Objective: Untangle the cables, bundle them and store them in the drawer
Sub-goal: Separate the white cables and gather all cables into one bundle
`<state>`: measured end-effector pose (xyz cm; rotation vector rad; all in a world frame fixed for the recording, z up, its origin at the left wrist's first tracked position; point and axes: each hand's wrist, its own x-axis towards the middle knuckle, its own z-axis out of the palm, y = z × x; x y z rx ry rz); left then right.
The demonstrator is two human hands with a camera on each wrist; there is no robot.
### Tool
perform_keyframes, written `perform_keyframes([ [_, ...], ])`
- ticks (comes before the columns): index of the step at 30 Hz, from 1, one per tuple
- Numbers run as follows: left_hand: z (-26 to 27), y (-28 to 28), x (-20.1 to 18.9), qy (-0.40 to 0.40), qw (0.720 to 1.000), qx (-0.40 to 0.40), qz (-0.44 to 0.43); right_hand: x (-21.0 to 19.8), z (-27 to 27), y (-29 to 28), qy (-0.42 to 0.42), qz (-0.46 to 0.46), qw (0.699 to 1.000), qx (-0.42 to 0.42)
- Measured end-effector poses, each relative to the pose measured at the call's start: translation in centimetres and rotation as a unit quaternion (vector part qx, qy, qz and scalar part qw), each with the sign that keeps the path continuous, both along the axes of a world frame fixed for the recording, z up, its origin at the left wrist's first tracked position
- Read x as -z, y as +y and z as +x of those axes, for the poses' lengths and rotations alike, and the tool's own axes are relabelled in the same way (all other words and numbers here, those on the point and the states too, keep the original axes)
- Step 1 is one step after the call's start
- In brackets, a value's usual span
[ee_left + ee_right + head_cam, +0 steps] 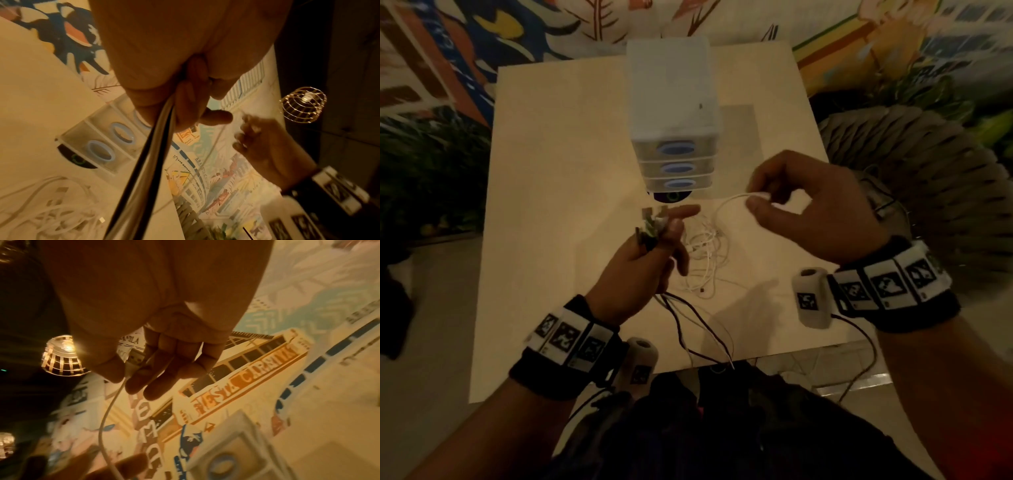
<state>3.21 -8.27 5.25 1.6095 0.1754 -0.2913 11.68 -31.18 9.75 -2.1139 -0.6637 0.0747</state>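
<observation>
White cable arcs up from the tangle on the surface; your right hand pinches its plug end. Your left hand grips a bunch of dark cables trailing off the near edge. Drawer unit stands behind, drawers closed.

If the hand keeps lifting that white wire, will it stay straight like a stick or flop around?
Probably flop. The white cable already bends in a soft arc from the right hand down to the loose pile on the table. It looks thin and light, so it likely lifts easily, though tangled loops may drag along.
</observation>
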Motion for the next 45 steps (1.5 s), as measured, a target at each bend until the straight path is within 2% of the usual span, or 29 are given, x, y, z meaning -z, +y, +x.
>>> perform_keyframes([
  [3, 0.2, -0.9, -0.7, -0.002, 0.998, 0.06, 0.025, -0.8, -0.4, 3.3, -0.01, 0.032, 0.999, -0.037],
  [5, 0.1, -0.9, -0.9, 0.001, 0.996, 0.085, 0.012, -0.5, -0.4, 4.7, -0.003, 0.052, 0.998, -0.037],
  [8, -0.4, -0.1, -1.2, 0.01, 0.995, 0.076, -0.062, 0.2, -0.4, 5.8, 0.025, 0.077, 0.997, -0.016],
  [11, -0.5, 0.4, -1.3, -0.011, 0.995, 0.053, -0.087, 1.0, -0.8, 6.4, 0.044, 0.107, 0.993, -0.01],
  [15, -0.3, 0.9, -1.7, -0.043, 0.993, -0.013, -0.112, 3.4, -1.8, 6.5, 0.201, 0.141, 0.963, -0.113],
  [17, -0.2, 1.4, -1.9, -0.067, 0.988, -0.041, -0.136, 4.9, -2.4, 6.3, 0.242, 0.064, 0.956, -0.15],
  [19, -0.2, 2.2, -2.0, -0.095, 0.984, -0.065, -0.138, 6.6, -2.5, 6.0, 0.184, -0.058, 0.968, -0.162],
  [21, -0.1, 3.1, -2.3, -0.12, 0.98, -0.083, -0.137, 8.6, -1.9, 5.8, 0.132, -0.14, 0.97, -0.146],
  [24, -0.2, 4.3, -3.2, -0.147, 0.975, -0.104, -0.133, 12.1, -0.4, 4.8, 0.125, -0.19, 0.971, -0.08],
  [27, -0.3, 5.2, -3.9, -0.165, 0.972, -0.119, -0.118, 13.6, 0.9, 3.7, 0.161, -0.199, 0.966, -0.037],
  [33, -0.2, 5.8, -3.1, -0.172, 0.973, -0.155, -0.021, 9.7, 2.5, 4.5, 0.182, -0.031, 0.983, 0.022],
  [37, 0.0, 5.4, -1.9, -0.132, 0.977, -0.138, 0.09, 5.3, 3.4, 5.9, 0.136, 0.059, 0.989, 0.02],
  [40, 0.4, 4.9, -0.8, -0.122, 0.974, -0.104, 0.16, 2.3, 3.7, 6.9, 0.119, 0.091, 0.989, 0.006],
  [45, 1.3, 3.7, -0.3, -0.137, 0.968, -0.064, 0.202, -0.7, 3.3, 8.2, 0.108, 0.093, 0.988, -0.063],
])
